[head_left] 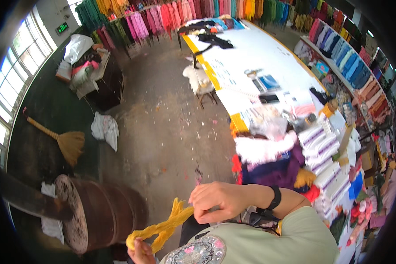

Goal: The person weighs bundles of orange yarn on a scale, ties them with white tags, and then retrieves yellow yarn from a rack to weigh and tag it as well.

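Straightening yellow yarn, apparently; left hand, right hand: fingers pinching left, right ends; next likely needs even tension.

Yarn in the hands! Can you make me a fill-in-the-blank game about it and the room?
1. The left hand and right hand hold yarn coloured ____.
2. A black band is on the ____ wrist.
3. The brown drum is on the ____ side of the picture.
4. The big table has a mostly ____ top.

Missing words: yellow; right; left; white.
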Available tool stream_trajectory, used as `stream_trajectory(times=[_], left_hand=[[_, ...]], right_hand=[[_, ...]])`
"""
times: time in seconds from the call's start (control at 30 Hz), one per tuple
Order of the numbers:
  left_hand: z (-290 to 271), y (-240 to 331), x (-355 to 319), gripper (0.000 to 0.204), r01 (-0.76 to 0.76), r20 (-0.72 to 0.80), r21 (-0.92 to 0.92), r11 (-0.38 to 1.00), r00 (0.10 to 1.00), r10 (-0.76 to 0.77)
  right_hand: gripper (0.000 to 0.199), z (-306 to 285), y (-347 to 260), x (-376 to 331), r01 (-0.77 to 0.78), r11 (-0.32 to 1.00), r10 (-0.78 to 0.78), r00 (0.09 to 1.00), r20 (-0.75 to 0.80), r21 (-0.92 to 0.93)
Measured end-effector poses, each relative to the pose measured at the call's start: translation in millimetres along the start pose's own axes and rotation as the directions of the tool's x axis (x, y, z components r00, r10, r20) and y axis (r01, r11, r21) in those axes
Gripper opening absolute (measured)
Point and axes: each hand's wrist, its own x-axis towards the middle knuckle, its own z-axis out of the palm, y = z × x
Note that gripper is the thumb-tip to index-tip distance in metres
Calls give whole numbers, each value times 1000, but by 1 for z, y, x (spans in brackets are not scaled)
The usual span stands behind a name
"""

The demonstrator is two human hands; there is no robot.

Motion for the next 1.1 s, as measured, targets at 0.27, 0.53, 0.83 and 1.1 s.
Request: stream_trajectory(times=[0.27, 0.53, 0.83, 1.1], left_hand=[[205, 190, 260, 61, -676, 294, -337, 655, 586, 755], [467, 286, 476, 52, -559, 292, -816, 147, -179, 939], [660, 240, 779, 52, -598, 443, -666, 446, 164, 881], [789, 203, 1051, 52, -563, 564, -418, 712, 453, 690]], right_hand=[[15, -187, 174, 147, -233, 936, 224, 972, -66, -264], [18, -388, 300, 187, -689, 686, 530, 693, -489, -234], [20, -636, 477, 345, -788, 565, 611, 600, -517, -246], [16, -851, 658, 540, -563, 683, 443, 826, -349, -465]])
